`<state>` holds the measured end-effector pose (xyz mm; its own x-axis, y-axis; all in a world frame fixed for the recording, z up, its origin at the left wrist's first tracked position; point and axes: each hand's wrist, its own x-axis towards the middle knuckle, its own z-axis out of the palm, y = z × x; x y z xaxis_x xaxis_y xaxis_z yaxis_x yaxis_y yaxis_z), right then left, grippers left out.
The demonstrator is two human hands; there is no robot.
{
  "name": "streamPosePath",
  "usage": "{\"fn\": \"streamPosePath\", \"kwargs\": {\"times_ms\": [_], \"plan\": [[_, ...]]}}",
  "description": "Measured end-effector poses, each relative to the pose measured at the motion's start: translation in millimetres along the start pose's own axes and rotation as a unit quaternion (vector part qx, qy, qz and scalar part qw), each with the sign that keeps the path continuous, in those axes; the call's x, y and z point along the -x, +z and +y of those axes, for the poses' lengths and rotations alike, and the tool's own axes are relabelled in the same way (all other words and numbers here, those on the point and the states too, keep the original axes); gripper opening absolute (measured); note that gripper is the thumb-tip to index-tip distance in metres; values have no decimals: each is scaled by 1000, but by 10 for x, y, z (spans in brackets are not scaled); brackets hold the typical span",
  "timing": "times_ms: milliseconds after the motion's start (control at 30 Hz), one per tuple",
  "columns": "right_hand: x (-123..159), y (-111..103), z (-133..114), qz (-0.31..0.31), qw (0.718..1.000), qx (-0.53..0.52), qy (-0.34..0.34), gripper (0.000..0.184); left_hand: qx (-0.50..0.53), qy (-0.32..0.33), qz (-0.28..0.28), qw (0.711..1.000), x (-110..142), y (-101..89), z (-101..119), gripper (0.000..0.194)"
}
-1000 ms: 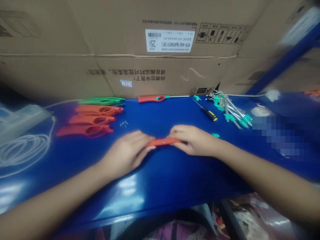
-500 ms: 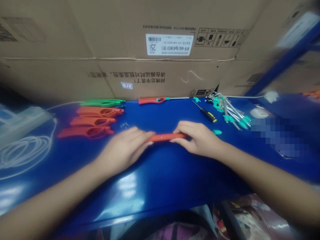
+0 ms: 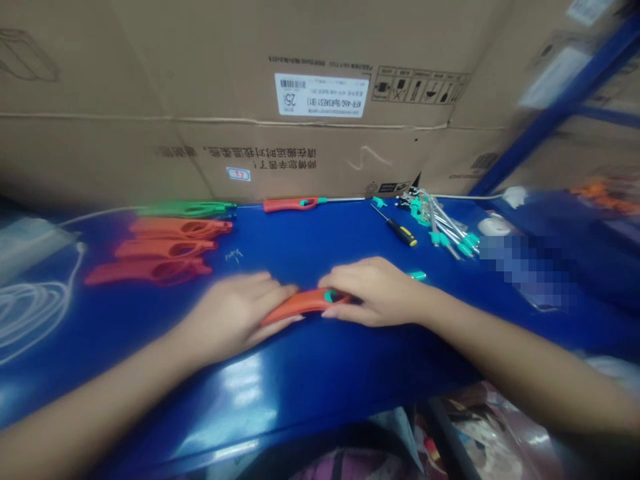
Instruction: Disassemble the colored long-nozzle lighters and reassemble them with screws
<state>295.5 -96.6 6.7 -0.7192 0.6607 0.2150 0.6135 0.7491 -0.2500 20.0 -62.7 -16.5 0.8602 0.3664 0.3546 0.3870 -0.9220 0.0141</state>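
Observation:
Between my two hands is an orange-red lighter handle (image 3: 300, 305) with a green trigger showing near its right end. My left hand (image 3: 240, 310) is closed around its left end, and my right hand (image 3: 373, 291) grips the end by the trigger, hiding the tip. Left of my hands lie several handle shells, among them a red one (image 3: 150, 270) and a green one (image 3: 185, 209). A finished-looking red lighter (image 3: 290, 204) with a metal tube lies at the back. Small screws (image 3: 233, 255) are scattered beyond my left hand.
A black-and-yellow screwdriver (image 3: 401, 232) lies behind my right hand. Further right is a pile of metal tubes with green parts (image 3: 445, 223). A coiled white cable (image 3: 37, 310) lies at the left. The cardboard wall (image 3: 210, 80) closes off the back of the blue table (image 3: 320, 380).
The lighter handle has turned from edge-on to its side, so the green trigger now shows. Both hands have come slightly nearer to me, and the view has shifted a little.

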Motion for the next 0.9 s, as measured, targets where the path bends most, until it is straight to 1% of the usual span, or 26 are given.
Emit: {"fn": "streamPosePath", "kwargs": {"times_ms": [67, 133, 267, 400, 467, 567, 667, 767, 900], "plan": [[3, 11, -6, 12, 999, 20, -29, 47, 13, 3, 4, 1000, 4, 9, 14, 33], [4, 39, -11, 24, 998, 32, -54, 47, 32, 4, 14, 999, 6, 15, 30, 31], [6, 109, -2, 51, 995, 27, -86, 40, 75, 8, 34, 997, 6, 29, 70, 26], [16, 147, 12, 88, 990, 1, -115, 34, 67, 23, 40, 997, 13, 59, 108, 27], [21, 145, 8, 90, 989, -11, -117, 31, 62, 26, 49, 997, 20, 75, 121, 28], [17, 130, -3, 66, 993, -21, -98, 31, 68, 17, 52, 996, 26, 87, 124, 27], [7, 114, 2, 31, 997, -25, -69, 32, 78, 6, 40, 996, 21, 88, 100, 26], [8, 84, 41, 13, 999, -27, -36, 33, 83, -7, 27, 996, 15, 84, 55, 28], [29, -1, 136, -4, 1000, 1, 9, 20, 92, -18, 27, 995, 12, 73, -18, 27]]}}
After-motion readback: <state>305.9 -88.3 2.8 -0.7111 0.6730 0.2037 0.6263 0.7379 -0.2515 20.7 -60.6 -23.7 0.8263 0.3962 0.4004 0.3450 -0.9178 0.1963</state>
